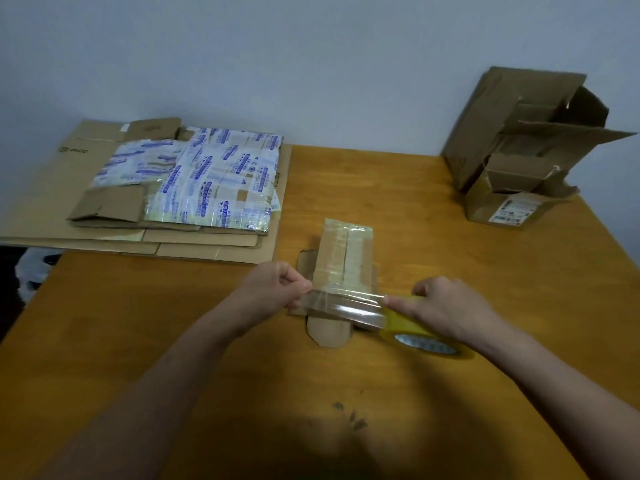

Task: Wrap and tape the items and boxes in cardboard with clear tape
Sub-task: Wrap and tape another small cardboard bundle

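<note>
The left hand (277, 289) pinched the free end of the clear tape strip (346, 306), pulled taut over the near end of the small cardboard parcel (341, 261) mid-table. The right hand (446, 310) curled round the yellowish tape roll (419, 336), just right of the parcel.

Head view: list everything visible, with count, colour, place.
Wooden table: one, orange-brown, under everything.
Small cardboard-wrapped parcel: one, brown, partly taped, centre.
Roll of clear tape: one, yellowish, right of the parcel.
Pulled strip of clear tape: one, transparent, over the parcel's near end.
Flattened cardboard sheets: several, brown, far left stack.
Tape-covered flattened cardboard: blue-and-white print, atop that stack; count unclear.
Open torn cardboard boxes: several, brown, far right.
Left hand: pinches the strip's end.
Right hand: grips the roll.
</note>
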